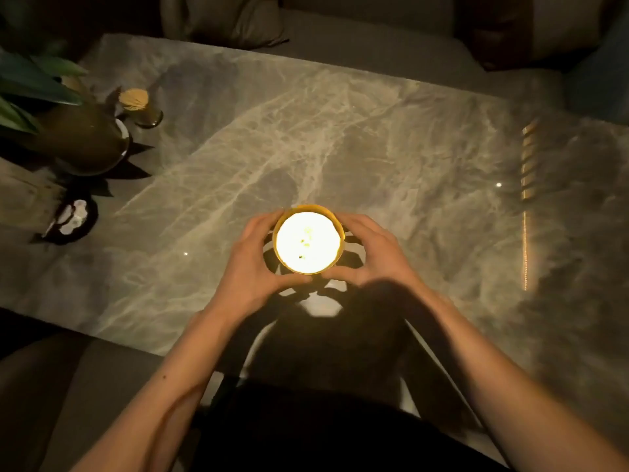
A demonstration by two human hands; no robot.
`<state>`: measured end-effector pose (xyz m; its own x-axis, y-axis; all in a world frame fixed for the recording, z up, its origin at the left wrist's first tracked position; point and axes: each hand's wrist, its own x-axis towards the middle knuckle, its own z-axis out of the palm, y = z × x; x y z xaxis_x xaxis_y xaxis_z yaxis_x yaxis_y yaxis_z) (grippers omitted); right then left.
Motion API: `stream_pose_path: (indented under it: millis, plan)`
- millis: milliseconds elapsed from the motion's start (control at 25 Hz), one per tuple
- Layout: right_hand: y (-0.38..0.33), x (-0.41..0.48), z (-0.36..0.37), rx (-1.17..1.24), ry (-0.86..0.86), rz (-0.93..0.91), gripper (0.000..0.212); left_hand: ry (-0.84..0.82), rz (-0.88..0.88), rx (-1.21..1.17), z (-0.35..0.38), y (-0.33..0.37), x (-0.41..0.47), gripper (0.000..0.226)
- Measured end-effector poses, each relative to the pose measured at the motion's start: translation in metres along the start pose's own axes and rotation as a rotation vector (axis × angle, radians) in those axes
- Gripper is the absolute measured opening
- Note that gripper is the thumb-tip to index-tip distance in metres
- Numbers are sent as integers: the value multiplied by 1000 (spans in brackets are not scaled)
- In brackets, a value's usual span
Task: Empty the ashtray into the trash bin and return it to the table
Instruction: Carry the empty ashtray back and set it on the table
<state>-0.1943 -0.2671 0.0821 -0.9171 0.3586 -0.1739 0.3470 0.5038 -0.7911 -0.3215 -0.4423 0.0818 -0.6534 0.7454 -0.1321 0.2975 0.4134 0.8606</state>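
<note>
Currently both hands cup one round object between them. The left hand [252, 264] wraps the ashtray's left side, fingers curled at the far rim and thumb lying under the near rim. The right hand [369, 253] mirrors it on the ashtray's right side, fingers curved near the upper right rim and thumb reaching in toward the near edge. Both hands are partly closed around the ashtray [308, 241]; whether the right fingers actually press the wall cannot be told.

The ashtray is a yellow-rimmed round bowl, upright, its inside washed out by bright light, with a few small dark specks showing. Whether it sits on the desk [391, 158] or is held just above it cannot be told; hard shadows of fingers fall directly beneath it.

Well to the left of the ashtray stands a green vase [81, 141] with leaves, a small lidded jar [139, 107] just beyond the vase, and a dark dish [73, 218] nearer than the vase.
</note>
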Motion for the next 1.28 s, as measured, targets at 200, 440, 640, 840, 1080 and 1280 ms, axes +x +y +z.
stream_pose_path:
  millis: [200, 440, 640, 840, 1080, 1280]
  plan:
    - [-74, 55, 88, 19, -51, 2, 85, 16, 9, 52, -108, -67, -8, 98]
    - [-132, 108, 164, -49, -166, -90, 86, 142, -61, -45, -186, -125, -34, 104]
    - [-163, 128, 222, -62, -284, -140, 90, 244, -141, 57, -224, -172, -69, 108]
    - [-181, 141, 271, -91, -361, -172, 91, 342, -239, -25, -240, -214, -97, 107]
    - [-199, 160, 319, -173, -416, -213, 90, 414, -289, -57, -256, -261, -117, 102]
    - [-211, 186, 353, -234, -441, -243, 93, 486, -276, 9, -272, -298, -117, 104]
